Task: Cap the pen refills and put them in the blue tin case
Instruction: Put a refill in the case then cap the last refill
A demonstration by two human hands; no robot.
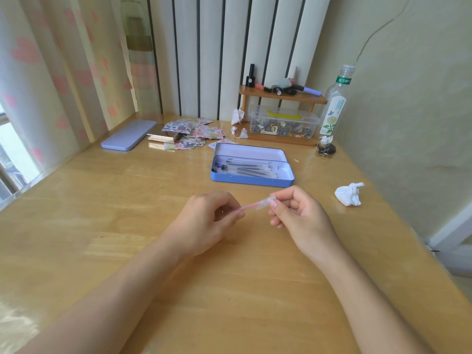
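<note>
Just in front of the open blue tin case [251,178], a red refill [251,207] is pinched lengthwise between both hands, right hand [297,215] nearer the tin, left hand [204,221] gripping the other end.

The bottle [333,106] has a green neck band with white characters reading "东方树叶". Its lower label print is too small to read.

Red refill [251,206] btwn both hands [204,221]

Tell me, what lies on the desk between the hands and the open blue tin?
Nothing. In the head view, the stretch of desk between the refill held by both hands and the blue tin is bare wood.
</note>
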